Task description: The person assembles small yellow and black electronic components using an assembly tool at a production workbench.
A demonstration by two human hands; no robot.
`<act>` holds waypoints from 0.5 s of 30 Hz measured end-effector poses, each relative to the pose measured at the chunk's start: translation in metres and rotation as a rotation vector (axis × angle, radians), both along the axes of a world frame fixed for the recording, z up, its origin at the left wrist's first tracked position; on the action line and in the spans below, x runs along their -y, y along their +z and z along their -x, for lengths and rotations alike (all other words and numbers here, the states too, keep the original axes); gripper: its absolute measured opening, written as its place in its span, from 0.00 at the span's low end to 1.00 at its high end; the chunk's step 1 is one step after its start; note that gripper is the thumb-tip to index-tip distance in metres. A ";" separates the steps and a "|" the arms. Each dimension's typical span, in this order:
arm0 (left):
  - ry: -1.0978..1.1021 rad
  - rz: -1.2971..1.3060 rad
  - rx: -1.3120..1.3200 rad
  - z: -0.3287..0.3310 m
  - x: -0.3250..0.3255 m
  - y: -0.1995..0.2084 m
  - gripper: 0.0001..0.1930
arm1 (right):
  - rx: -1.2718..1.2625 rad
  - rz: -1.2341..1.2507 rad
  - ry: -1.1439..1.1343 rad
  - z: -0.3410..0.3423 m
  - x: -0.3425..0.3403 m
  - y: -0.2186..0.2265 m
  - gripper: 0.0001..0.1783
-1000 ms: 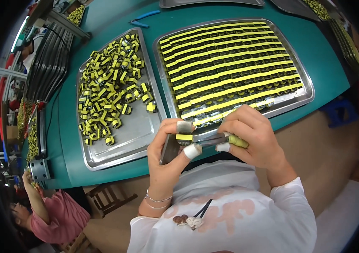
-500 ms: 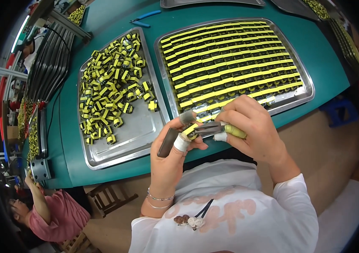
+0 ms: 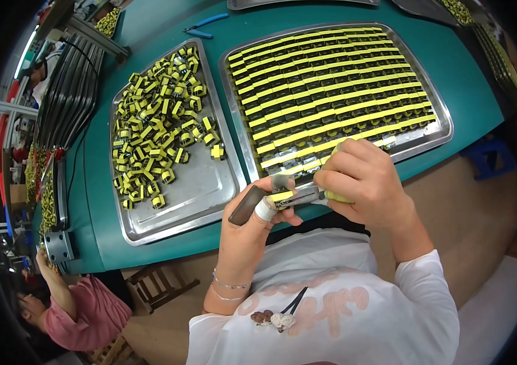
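Note:
My left hand [image 3: 240, 240], with grey and white tape wrapped round its fingertips, pinches a small yellow-and-black transformer [image 3: 281, 196] between thumb and fingers. A dark, flat-sided piece [image 3: 247, 207] lies against the same hand by the thumb; how it is held is unclear. My right hand [image 3: 369, 182] is closed around pliers [image 3: 305, 196] with yellow-wrapped handles. Their grey jaws reach left to the transformer; the tips are partly hidden by my fingers. Just beyond both hands, a metal tray [image 3: 444, 141] carries close rows of similar transformers [image 3: 331, 91].
Left of it, another metal tray [image 3: 213, 182] holds a loose heap of transformers [image 3: 155, 121]. Blue-handled cutters [image 3: 206, 24] lie on the green tabletop [image 3: 471, 103] behind. A person in pink [image 3: 88, 310] sits at lower left. A blue stool [image 3: 489, 161] stands at right.
The transformer has turned from a slant to nearly level, and the plier jaws now lie closer along it. Both hands have shifted slightly to the right.

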State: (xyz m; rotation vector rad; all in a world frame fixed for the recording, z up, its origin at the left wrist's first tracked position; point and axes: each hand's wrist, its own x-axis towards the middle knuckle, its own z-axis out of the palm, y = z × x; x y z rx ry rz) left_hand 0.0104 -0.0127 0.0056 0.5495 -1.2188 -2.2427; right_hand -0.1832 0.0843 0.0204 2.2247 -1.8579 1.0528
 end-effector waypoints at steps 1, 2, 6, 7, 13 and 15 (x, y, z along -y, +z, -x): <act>-0.018 -0.029 -0.015 0.000 0.001 -0.001 0.21 | 0.001 0.000 0.000 -0.001 0.000 0.000 0.16; -0.037 -0.058 -0.031 0.000 0.002 -0.002 0.22 | 0.026 0.007 -0.015 -0.001 0.000 0.000 0.16; 0.053 -0.012 0.021 0.002 0.000 0.002 0.22 | 0.136 0.007 -0.059 -0.005 -0.001 -0.004 0.16; 0.062 -0.005 0.020 0.003 -0.001 0.003 0.21 | 0.136 0.006 -0.060 -0.005 -0.002 -0.004 0.16; 0.138 0.066 -0.027 0.002 -0.003 -0.001 0.20 | 0.101 -0.031 -0.103 -0.011 -0.007 0.000 0.16; 0.150 0.098 -0.025 0.002 -0.004 -0.002 0.20 | 0.103 -0.026 -0.125 -0.014 -0.008 -0.001 0.16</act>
